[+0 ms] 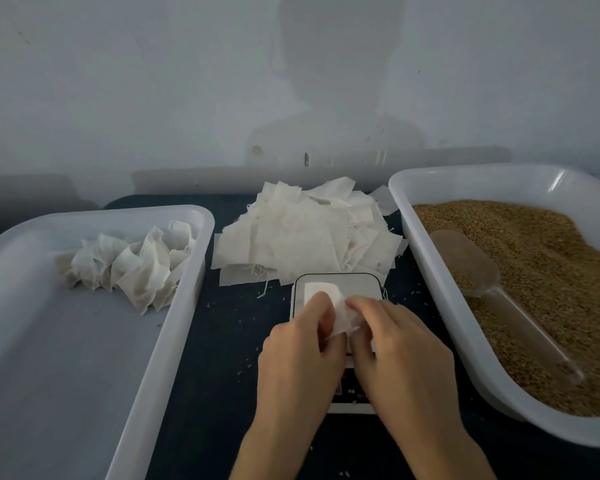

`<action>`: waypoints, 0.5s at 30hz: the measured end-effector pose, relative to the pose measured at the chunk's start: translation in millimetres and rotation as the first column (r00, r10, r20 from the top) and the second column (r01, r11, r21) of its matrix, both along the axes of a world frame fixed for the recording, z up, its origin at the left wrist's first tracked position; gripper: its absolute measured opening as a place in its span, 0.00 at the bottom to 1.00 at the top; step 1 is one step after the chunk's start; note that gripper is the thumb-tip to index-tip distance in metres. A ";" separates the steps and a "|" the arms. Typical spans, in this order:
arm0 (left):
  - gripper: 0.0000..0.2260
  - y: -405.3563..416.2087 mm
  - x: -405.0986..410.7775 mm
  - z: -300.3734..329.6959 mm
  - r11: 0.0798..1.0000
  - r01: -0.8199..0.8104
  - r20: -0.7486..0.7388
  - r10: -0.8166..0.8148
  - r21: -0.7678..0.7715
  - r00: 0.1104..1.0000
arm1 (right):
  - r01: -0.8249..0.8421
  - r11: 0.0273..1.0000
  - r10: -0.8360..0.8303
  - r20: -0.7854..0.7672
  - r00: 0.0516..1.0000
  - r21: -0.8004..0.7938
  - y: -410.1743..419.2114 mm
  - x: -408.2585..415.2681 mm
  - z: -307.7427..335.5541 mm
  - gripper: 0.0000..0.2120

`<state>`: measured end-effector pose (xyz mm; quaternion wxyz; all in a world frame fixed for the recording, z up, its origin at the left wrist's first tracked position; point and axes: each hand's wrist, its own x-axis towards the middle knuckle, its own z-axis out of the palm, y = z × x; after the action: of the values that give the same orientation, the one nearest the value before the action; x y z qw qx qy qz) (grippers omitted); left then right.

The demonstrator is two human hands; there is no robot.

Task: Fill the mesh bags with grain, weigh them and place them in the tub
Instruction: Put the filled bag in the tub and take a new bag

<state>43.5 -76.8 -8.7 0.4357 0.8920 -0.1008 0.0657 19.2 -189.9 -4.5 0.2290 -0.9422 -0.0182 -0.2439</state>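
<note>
With the left hand [297,344] and right hand [392,341] each in a pinching grip on the empty mesh bag [342,315] over the scale [340,289], work its mouth fully open before scooping grain [534,258] from the right.

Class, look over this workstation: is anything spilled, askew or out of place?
Yes. Loose grains lie scattered on the dark table around the scale, outside the grain tub. Nothing else stands out.

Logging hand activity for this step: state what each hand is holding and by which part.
Both hands pinch one empty mesh bag above the scale: left hand on its left edge, right hand on its right edge.
</note>
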 end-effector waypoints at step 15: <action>0.19 -3.1 -1.4 8.4 0.995 -0.012 0.087 0.003 0.102 0.996 | 0.031 0.976 0.001 -0.147 0.989 0.214 -2.0 -5.2 4.9 0.10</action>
<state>42.1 -79.9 -0.3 0.3842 0.9099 -0.1195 0.1005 14.0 -191.9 0.4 0.3288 -0.9272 0.0326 -0.1766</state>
